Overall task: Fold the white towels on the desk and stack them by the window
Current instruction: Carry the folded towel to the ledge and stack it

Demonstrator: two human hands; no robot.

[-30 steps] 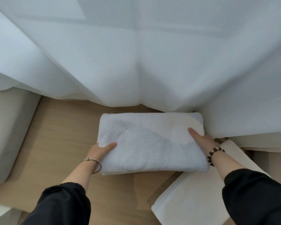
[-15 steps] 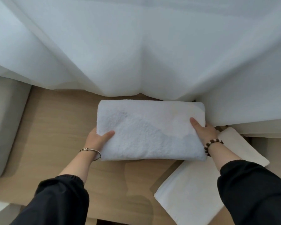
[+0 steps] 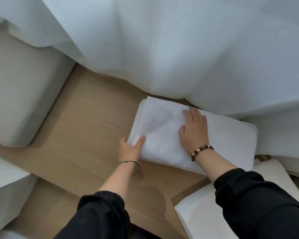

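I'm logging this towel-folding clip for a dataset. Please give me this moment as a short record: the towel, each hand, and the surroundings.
towel: folded white towel lies flat on the wooden surface, its far edge at the sheer curtain
left hand: pinches the towel's near left corner, thumb on top
right hand: palm down on the towel's top, fingers straight
near right: flat white cloth, partly hidden by the right sleeve
far left: pale cushion

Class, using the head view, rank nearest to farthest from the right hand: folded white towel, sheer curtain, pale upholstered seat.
1. Folded white towel: directly under the right hand.
2. Sheer curtain: draped just behind the towel.
3. Pale upholstered seat: far left.
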